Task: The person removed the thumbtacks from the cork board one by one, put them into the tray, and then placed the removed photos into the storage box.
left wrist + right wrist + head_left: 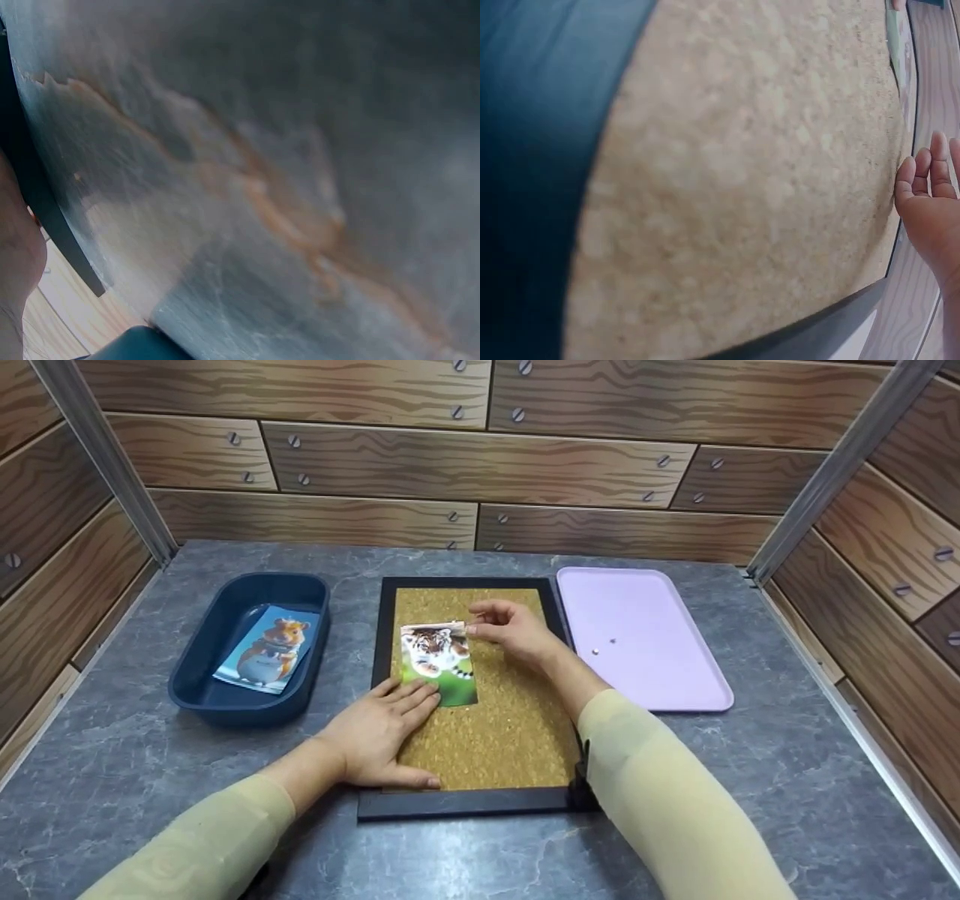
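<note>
A tiger picture lies on the upper left part of a cork board with a black frame. My left hand rests with fingers spread over the picture's lower left corner, its thumb on the cork near the bottom of the frame. At the picture's upper right corner is my right hand, thumb tip right at the corner and fingers bent above it. I cannot tell whether it pinches anything there. The right wrist view shows several fingers of that hand raised over the cork.
Left of the board stands a dark blue bin holding a hamster picture. A lilac tray lies to the right, beside the frame, with two tiny metallic pieces on it. Wood-patterned walls enclose the grey marbled table.
</note>
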`<state>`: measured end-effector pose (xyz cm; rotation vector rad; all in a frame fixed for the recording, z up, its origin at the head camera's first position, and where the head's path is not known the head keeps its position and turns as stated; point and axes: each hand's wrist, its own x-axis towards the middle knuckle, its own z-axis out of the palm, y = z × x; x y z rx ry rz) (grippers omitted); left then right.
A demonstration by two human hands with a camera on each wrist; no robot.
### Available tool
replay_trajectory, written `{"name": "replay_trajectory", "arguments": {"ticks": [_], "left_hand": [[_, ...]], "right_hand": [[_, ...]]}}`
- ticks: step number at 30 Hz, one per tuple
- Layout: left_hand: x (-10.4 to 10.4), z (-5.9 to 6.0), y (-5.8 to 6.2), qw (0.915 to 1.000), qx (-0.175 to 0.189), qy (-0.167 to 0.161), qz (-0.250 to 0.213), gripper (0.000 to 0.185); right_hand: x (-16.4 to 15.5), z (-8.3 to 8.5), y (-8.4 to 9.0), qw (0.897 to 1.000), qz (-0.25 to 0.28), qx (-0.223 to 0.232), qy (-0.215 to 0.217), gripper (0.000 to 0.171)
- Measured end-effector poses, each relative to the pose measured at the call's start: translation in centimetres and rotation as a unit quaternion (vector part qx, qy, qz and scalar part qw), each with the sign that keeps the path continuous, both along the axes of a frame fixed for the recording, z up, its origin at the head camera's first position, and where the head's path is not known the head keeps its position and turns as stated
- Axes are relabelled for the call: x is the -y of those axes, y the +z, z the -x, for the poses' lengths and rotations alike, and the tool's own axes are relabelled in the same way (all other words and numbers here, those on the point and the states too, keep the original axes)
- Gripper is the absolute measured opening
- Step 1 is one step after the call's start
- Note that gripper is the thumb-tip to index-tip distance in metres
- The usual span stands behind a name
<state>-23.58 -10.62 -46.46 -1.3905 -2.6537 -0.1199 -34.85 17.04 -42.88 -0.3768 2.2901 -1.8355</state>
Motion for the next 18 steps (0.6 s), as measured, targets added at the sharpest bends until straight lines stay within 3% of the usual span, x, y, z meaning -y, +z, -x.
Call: {"name": "replay_trajectory", "arguments": {"ticks": [8, 18], "left_hand": [[-0.09, -0.04, 0.15, 0.9999, 0.004, 0.004, 0.01, 0.12], [-0.13, -0.09, 0.22, 0.9999, 0.007, 0.006, 0.012, 0.119]], "right_hand": [[-0.08, 0.19, -0.67, 1.0, -0.023, 0.019, 0.01, 0.052], [0.76, -0.01, -0.27, 0.994, -0.104, 0.008, 0.028, 0.059]]}}
